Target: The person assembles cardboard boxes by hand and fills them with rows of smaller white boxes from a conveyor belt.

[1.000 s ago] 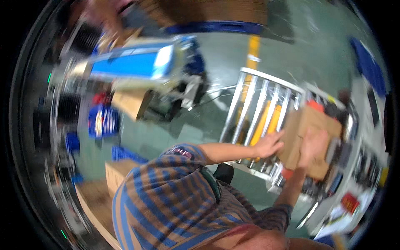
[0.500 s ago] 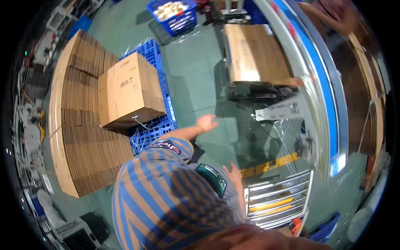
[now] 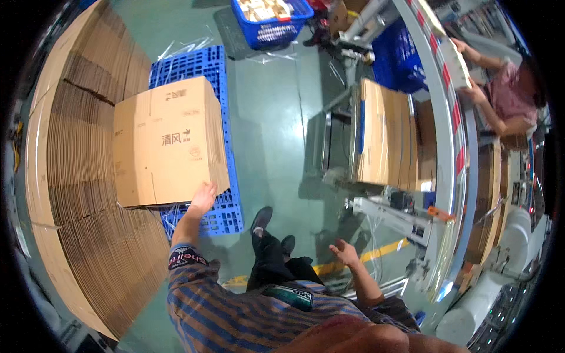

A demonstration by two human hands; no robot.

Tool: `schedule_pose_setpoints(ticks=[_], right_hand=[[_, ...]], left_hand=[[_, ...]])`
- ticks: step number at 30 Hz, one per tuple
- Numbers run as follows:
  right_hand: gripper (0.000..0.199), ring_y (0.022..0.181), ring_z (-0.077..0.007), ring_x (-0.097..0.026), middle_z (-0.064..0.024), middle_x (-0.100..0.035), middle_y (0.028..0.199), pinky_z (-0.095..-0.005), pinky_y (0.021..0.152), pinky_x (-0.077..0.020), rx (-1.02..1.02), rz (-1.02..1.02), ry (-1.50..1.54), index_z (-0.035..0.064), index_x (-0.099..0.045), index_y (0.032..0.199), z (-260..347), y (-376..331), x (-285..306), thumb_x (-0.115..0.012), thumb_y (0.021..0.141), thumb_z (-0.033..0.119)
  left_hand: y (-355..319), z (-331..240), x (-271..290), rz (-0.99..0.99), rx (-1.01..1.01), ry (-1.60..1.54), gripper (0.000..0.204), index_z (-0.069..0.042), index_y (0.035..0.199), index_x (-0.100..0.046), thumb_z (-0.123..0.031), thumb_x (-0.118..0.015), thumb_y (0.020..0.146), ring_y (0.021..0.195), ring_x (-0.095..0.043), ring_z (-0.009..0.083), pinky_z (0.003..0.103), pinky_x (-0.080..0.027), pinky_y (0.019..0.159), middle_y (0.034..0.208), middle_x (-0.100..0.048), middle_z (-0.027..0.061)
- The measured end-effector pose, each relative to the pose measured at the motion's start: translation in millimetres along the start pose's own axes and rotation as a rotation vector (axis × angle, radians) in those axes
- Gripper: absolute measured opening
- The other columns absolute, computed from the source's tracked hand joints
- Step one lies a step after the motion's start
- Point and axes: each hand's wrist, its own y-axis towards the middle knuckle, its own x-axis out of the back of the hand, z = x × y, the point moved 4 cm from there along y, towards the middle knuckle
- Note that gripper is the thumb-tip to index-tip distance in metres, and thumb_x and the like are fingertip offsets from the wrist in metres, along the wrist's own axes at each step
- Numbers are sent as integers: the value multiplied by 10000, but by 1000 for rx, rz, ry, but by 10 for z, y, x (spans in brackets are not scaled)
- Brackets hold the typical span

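My left hand point(image 3: 203, 197) is at the near right corner of a stack of flattened cardboard boxes point(image 3: 159, 138), its fingers stretched over the edge. It touches or nearly touches the top sheet, and I see no grip on it. The stack lies on a blue plastic pallet point(image 3: 229, 206). My right hand point(image 3: 345, 253) hangs in the air above the floor to the right of my legs, fingers apart and holding nothing.
Long rows of flattened cardboard point(image 3: 82, 153) stand along the left. On the right, more cardboard sheets point(image 3: 382, 135) sit in a metal-framed machine beside a conveyor point(image 3: 462, 176). A person point(image 3: 512, 100) handles something white behind it. A filled blue basket point(image 3: 273, 23) stands at the far side.
My view and body have turned toward the pallet. My left hand has moved from over the floor to the cardboard stack's corner; my right hand has swung out to the right.
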Motion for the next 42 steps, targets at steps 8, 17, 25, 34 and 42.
schedule_pose_setpoints(ticks=[8,17,25,34,42], right_hand=[[680,1112,-306,-568,-202,-597,1174,-353,936,-435,186,-30,-38,-11,-535,1219,505,430,391,-576,825,541],[669,1187,-258,-522,-232,-505,1295,-336,1000,-396,314,-14,333,-72,-429,1302,662,1230,949,-669,832,339],[967,1306,-382,-319,-247,-351,1406,-437,1090,-233,988,-946,274,-33,-289,1397,2779,281,3357,-803,677,358],[267,853,-126,-583,-74,-627,976,-283,759,-485,755,-1092,1188,-22,-559,1061,1578,-207,4628,-650,810,-28],[586,1167,-238,-493,-201,-445,1323,-339,938,-429,-147,-1882,1241,-70,-367,1331,634,161,4663,-641,877,179]], left_hand=[[-509,341,924,-262,121,-141,356,-28,1144,-585,-168,-494,830,1281,-382,273,504,-278,1050,1342,-456,135],[388,2645,2815,-610,778,-182,118,-117,794,-604,-151,-614,681,783,-605,287,427,-485,654,771,-608,82],[1558,1847,6482,-1497,7,11,592,-143,541,-407,-688,-577,701,441,-477,175,304,-357,418,498,-440,0],[3483,758,7774,-725,-735,-279,496,-109,892,-583,-556,-689,705,701,-620,315,388,-484,578,757,-614,106],[4967,-70,7916,-958,-976,-236,368,-97,678,-524,-406,-723,677,628,-595,257,374,-462,542,645,-556,63]])
